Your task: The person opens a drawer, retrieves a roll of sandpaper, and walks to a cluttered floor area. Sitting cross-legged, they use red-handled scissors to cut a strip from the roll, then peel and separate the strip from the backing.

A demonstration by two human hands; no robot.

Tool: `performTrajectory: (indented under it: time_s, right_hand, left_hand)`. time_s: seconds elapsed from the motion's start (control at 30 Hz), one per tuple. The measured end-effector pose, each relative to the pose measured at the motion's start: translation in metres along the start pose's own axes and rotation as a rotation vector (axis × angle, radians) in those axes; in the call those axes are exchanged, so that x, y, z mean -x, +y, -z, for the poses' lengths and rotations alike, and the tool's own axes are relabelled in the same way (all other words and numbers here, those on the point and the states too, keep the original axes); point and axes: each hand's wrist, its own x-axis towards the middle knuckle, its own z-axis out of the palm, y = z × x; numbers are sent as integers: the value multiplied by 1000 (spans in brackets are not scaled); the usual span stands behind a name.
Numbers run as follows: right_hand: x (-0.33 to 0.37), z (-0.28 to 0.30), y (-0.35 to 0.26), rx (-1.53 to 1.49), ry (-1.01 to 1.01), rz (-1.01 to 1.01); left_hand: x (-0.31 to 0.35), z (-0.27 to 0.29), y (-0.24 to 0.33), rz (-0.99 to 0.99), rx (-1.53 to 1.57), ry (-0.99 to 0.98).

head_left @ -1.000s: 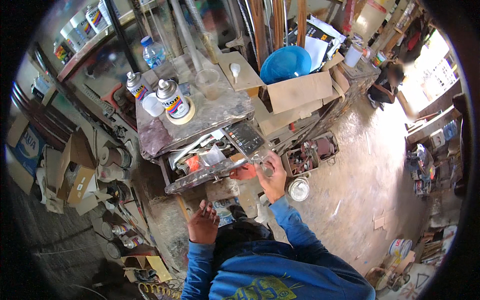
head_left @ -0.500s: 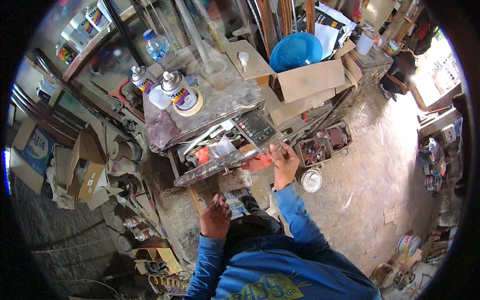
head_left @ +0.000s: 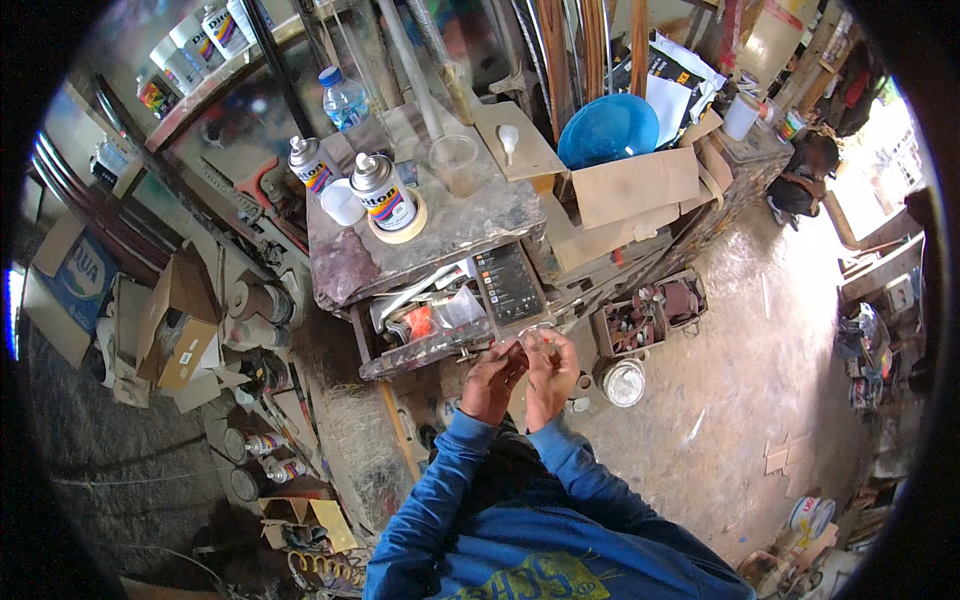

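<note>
Together, the hands: they meet just below the middle of the frame, left hand (head_left: 489,387) and right hand (head_left: 550,380) side by side, fingers bent and fingertips close together; I cannot tell whether something small is pinched between them.
Tablet: the dark-screened tablet (head_left: 510,285) lies at mid-frame, directly above the fingertips, its lower end right by them; whether they touch it is unclear.
Drawer: left of the tablet, a pulled-out drawer (head_left: 425,352) holds a clear plastic bag (head_left: 460,308), an orange item (head_left: 419,321) and mixed clutter.
Worn table: above the drawer, the table (head_left: 455,215) carries two spray cans, the front can (head_left: 384,195) on a ring of tape (head_left: 408,228) and the rear can (head_left: 316,168) farther left, with a white cup (head_left: 343,203) between them.
Upper centre: a water bottle (head_left: 344,102), then a white spoon (head_left: 508,138) on cardboard, then a blue bowl (head_left: 612,130) in an open box (head_left: 638,188).
Right of the hands: a round white-topped tub (head_left: 624,383) on the floor.
Upper right: another person (head_left: 800,190), low down near a bright opening.
</note>
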Motion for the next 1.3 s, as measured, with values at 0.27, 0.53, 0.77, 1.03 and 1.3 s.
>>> performTrajectory:
  time_s: [0.27,0.53,0.77,1.03,1.3]
  right_hand:
    - [-4,9,1,0,38,-33]
    - [-8,19,7,-159,5,-139]
    - [-15,19,10,84,4,-66]
    - [-11,29,-5,108,-212,-1]
    - [-8,24,8,466,-180,377]
  left_hand:
    - [-21,-21,-5,-23,-76,143]
    - [-22,-23,-15,-84,-233,342]
    - [-29,-31,-6,-104,-291,315]
    - [-37,-41,-3,-80,-319,430]
    - [-40,-36,-6,27,-339,456]
